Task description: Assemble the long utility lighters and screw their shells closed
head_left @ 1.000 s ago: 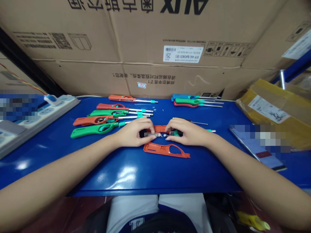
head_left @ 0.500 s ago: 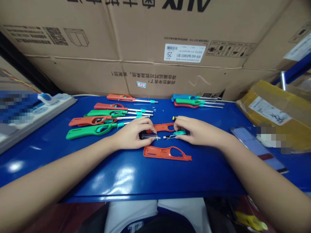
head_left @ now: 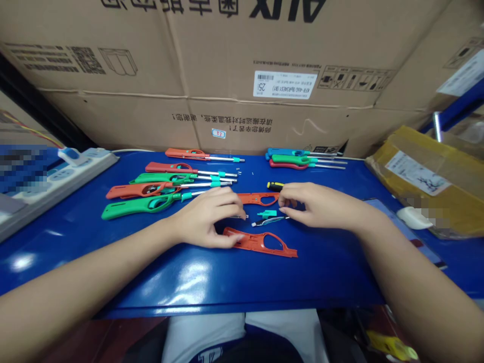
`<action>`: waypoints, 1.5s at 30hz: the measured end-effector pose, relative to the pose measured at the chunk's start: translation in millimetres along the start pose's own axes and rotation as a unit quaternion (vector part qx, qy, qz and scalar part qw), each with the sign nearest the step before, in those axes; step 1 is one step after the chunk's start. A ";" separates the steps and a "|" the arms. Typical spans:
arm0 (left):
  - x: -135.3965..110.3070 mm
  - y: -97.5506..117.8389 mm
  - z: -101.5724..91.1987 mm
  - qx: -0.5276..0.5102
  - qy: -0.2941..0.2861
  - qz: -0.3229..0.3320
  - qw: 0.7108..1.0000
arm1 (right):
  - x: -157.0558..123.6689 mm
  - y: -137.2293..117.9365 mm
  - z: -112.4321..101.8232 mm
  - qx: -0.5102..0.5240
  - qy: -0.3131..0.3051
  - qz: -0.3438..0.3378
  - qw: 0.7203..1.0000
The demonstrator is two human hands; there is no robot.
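Note:
My left hand (head_left: 207, 217) rests on the blue table (head_left: 196, 275), fingers curled, its thumb touching the left end of an orange lighter shell half (head_left: 260, 242). A small metal piece pokes out beside its fingertips at the table. My right hand (head_left: 315, 204) hovers with fingers bent over a second orange shell half (head_left: 257, 197) and lies close to a small teal and metal inner part (head_left: 269, 217). What either hand grips is hidden by the fingers. A black and yellow screwdriver handle (head_left: 274, 185) lies just behind my right hand.
Several assembled red and green stick lighters (head_left: 159, 187) lie to the left; three more (head_left: 298, 158) lie at the back right. A power strip (head_left: 56, 174) sits at far left, a yellow parcel (head_left: 427, 176) at right, and large cardboard boxes (head_left: 227, 75) stand behind.
Both hands have drawn apart. The teal and metal part now lies exposed on the table between them. My left hand dropped toward the near orange shell half.

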State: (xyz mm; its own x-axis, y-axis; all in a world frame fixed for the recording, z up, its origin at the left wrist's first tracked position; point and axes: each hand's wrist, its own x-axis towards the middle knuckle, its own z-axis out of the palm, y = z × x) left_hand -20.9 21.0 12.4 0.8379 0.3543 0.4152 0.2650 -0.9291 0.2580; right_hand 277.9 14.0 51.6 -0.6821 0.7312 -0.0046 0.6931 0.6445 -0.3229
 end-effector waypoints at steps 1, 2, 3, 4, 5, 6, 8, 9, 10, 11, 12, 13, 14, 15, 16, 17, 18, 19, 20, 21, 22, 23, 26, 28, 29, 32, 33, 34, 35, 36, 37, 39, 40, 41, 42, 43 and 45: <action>0.1 2.8 0.3 0.003 -0.012 0.014 1.000 | -2.3 1.6 -1.5 -0.003 -0.017 0.008 1.000; 0.3 5.4 1.1 0.009 -0.027 0.024 0.999 | -4.0 2.7 -2.3 0.001 -0.034 0.012 0.999; 0.5 7.5 2.2 0.016 -0.044 0.031 0.998 | -5.1 3.2 -2.3 0.007 -0.048 0.014 0.999; 0.8 9.1 3.4 0.025 -0.058 0.033 0.997 | -5.4 3.1 -1.6 0.011 -0.059 0.014 0.998; 1.1 10.0 4.6 0.033 -0.068 0.032 0.997 | -4.9 2.1 -0.3 0.009 -0.066 0.016 0.998; 1.3 10.3 5.5 0.038 -0.073 0.029 0.996 | -3.9 0.4 1.3 0.003 -0.068 0.022 0.997; 1.1 9.2 6.3 0.039 -0.073 0.012 0.997 | -1.1 -4.6 4.4 -0.014 -0.061 0.031 0.998; 0.8 8.0 6.1 0.039 -0.070 0.001 0.997 | 0.1 -7.4 5.5 -0.021 -0.054 0.031 0.998; 0.4 6.8 5.5 0.041 -0.068 -0.009 0.997 | 1.0 -10.1 6.2 -0.025 -0.046 0.031 0.998; 0.0 5.6 4.8 0.045 -0.067 -0.017 0.997 | 1.4 -12.5 6.3 -0.029 -0.039 0.029 0.998; -0.3 4.6 3.9 0.050 -0.066 -0.025 0.996 | 1.3 -14.5 5.9 -0.033 -0.032 0.029 0.999; -0.4 4.0 3.1 0.057 -0.065 -0.031 0.996 | 1.0 -16.0 5.1 -0.036 -0.025 0.029 0.999; -0.4 3.7 2.4 0.063 -0.065 -0.034 0.995 | 0.5 -17.0 4.1 -0.037 -0.020 0.029 0.999; -0.3 3.7 1.8 0.069 -0.065 -0.037 0.995 | -0.1 -17.6 3.0 -0.037 -0.017 0.030 0.999; 0.0 3.8 1.3 0.075 -0.064 -0.037 0.994 | -0.6 -17.7 2.0 -0.035 -0.015 0.031 0.999; 0.3 4.0 0.8 0.082 -0.064 -0.036 0.994 | -1.0 -17.7 1.1 -0.029 -0.015 0.031 0.999; 0.5 4.1 0.4 0.088 -0.064 -0.034 0.993 | -1.2 -17.5 0.5 -0.022 -0.017 0.032 0.999; 0.6 4.0 -0.1 0.094 -0.064 -0.031 0.993 | -1.3 -17.1 0.3 -0.015 -0.020 0.032 0.999; 0.6 3.8 -0.7 0.100 -0.065 -0.029 0.993 | -1.4 -16.7 0.4 -0.010 -0.023 0.031 0.999; 0.5 3.3 -1.4 0.104 -0.065 -0.028 0.992 | -1.6 -16.2 0.9 -0.006 -0.027 0.029 0.999; 0.3 2.7 -2.2 0.107 -0.066 -0.027 0.992 | -2.0 -15.6 1.5 -0.004 -0.032 0.028 0.999; 0.1 2.0 -3.0 0.111 -0.067 -0.028 0.991 | -2.9 -14.7 2.2 -0.002 -0.038 0.028 0.999; -0.5 1.0 -5.2 0.123 -0.070 -0.028 0.990 | -8.1 -10.1 2.5 0.008 -0.053 0.029 0.998; -0.4 1.8 -6.2 0.128 -0.067 -0.030 0.989 | -12.9 -5.9 0.5 0.015 -0.049 0.029 0.998; -0.2 2.6 -6.5 0.128 -0.064 -0.031 0.989 | -15.0 -3.7 -1.0 0.015 -0.043 0.032 0.998; 0.5 5.3 -6.4 0.122 -0.049 -0.035 0.991 | -18.3 0.9 -5.1 0.004 -0.033 0.058 0.998; 0.6 6.0 -6.1 0.120 -0.044 -0.037 0.991 | -18.0 1.5 -5.6 -0.001 -0.034 0.068 0.997; 0.7 6.6 -5.6 0.118 -0.040 -0.041 0.991 | -17.1 1.5 -5.3 -0.004 -0.040 0.075 0.996; 0.8 6.9 -4.9 0.117 -0.037 -0.045 0.991 | -15.7 1.1 -4.4 -0.004 -0.049 0.077 0.996; 0.8 7.2 -4.1 0.116 -0.034 -0.050 0.991 | -14.0 0.4 -3.0 -0.003 -0.060 0.077 0.995; 0.9 7.5 -3.2 0.113 -0.032 -0.055 0.992 | -12.1 -0.4 -1.1 -0.001 -0.069 0.074 0.995; 1.1 8.4 -1.3 0.107 -0.029 -0.063 0.992 | -8.3 -2.0 2.6 0.003 -0.069 0.062 0.996; 1.3 9.0 -0.3 0.103 -0.028 -0.066 0.992 | -6.8 -2.6 4.1 0.004 -0.059 0.053 0.997; 1.6 9.7 0.6 0.098 -0.028 -0.069 0.992 | -5.5 -3.1 5.2 0.007 -0.047 0.046 0.998; 1.9 10.5 1.4 0.092 -0.029 -0.073 0.993 | -4.5 -3.5 5.8 0.011 -0.038 0.040 0.998; 2.1 11.2 2.1 0.086 -0.030 -0.077 0.993 | -3.9 -3.8 6.0 0.017 -0.035 0.037 0.999; 2.5 12.3 3.4 0.070 -0.030 -0.083 0.994 | -3.2 -4.3 5.4 0.033 -0.041 0.037 0.998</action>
State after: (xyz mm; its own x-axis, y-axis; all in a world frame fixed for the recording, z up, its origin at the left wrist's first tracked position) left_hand -13.9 10.1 13.6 0.8028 0.5010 0.3234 0.4627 -0.8654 0.1923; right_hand 275.8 7.7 47.9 -0.6485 0.7538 -0.1062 0.7268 0.5717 -0.3807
